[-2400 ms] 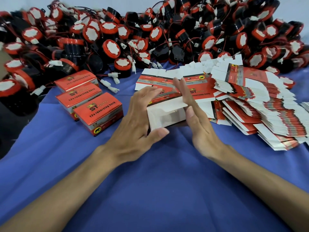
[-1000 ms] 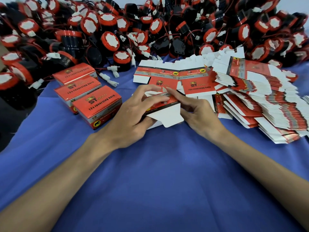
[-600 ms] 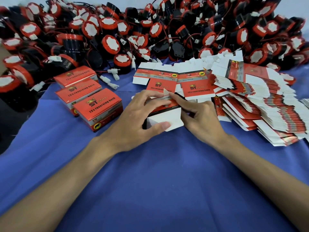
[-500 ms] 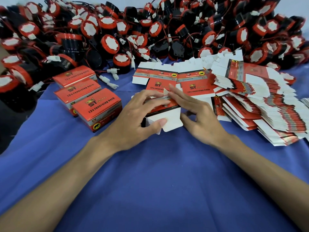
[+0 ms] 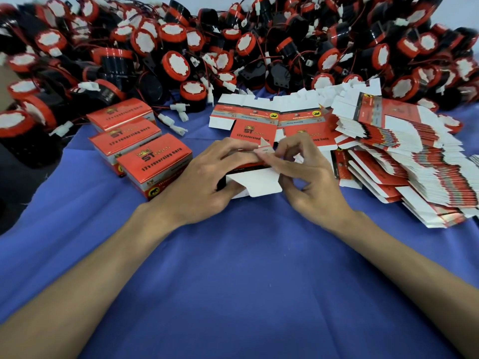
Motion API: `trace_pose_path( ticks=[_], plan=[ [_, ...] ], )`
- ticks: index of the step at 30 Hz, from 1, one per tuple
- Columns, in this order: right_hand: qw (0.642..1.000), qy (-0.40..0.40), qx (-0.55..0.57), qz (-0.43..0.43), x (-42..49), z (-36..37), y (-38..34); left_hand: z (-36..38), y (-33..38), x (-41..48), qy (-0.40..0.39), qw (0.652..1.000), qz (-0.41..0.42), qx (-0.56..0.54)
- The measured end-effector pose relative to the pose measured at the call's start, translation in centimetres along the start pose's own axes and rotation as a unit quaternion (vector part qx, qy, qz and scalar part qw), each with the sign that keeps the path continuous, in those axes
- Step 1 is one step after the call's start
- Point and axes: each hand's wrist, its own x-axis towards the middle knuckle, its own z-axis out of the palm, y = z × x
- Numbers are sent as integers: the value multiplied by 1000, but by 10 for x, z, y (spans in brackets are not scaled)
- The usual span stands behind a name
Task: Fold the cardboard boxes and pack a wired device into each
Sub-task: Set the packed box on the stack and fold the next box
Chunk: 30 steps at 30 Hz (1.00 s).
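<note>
Blue tabletop (image 5: 246, 281) was crowded: wired devices (image 5: 233, 47) heaped at the back, flat cartons (image 5: 414, 172) stacked right, within reach.
Centre, the half-folded box (image 5: 256, 182) sat gripped by the left hand (image 5: 207, 177) to steady it while the right hand (image 5: 308, 177) pinched a small end flap (image 5: 264, 149), likely tucking it.

Blue cloth (image 5: 246, 268), packed: horns (image 5: 176, 64) heaped along the back, three closed boxes (image 5: 155, 161) left, one half-folded box (image 5: 259, 182) centre, flat blanks (image 5: 414, 164) stacked right.
</note>
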Motion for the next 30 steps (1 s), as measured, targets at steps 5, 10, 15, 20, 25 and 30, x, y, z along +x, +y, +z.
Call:
trace_pose_path(
  ticks=[5, 10, 15, 20, 25, 30],
  plan=[
    [984, -18, 164, 69, -3, -4, 2, 1, 0, 0, -1, 1000, -11, -22],
    [964, -62, 224, 127, -4, -10, 0, 1, -1, 0, -3, 1000, -15, -25],
    [971, -40, 185, 145, 0, -3, -3, 0, 0, 0, -10, 999, -16, -48],
    [993, 3, 98, 69, -2, 2, -3, -6, -3, -3, -55, 995, -7, -78],
    [998, 13, 29, 55, -2, 5, -1, 0, -5, -3, -24, 1000, -8, -14],
    [985, -27, 60, 160, -2, 5, 2, 4, -8, -1, 15, 1000, -3, 24]
  ],
)
